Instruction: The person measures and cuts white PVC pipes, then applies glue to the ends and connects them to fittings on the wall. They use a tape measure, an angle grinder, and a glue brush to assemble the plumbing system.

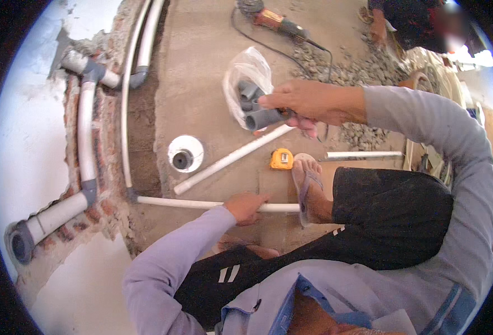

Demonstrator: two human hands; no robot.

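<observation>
A: Entry, left side first. What do I log for the left hand (246,205)?

B: I see its grip closed round a white pipe (202,204) lying on the concrete floor (202,84).

A: And the right hand (308,100)?

B: Grip closed on a grey pipe fitting (264,118), held above the floor just beside a clear bag (246,70) of fittings. A yellow tape measure (281,159) lies below it.

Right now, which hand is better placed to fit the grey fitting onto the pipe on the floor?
Right. The right hand already holds the grey fitting, lifted by the bag of fittings. The left hand grips the white pipe, steadying it.
</observation>
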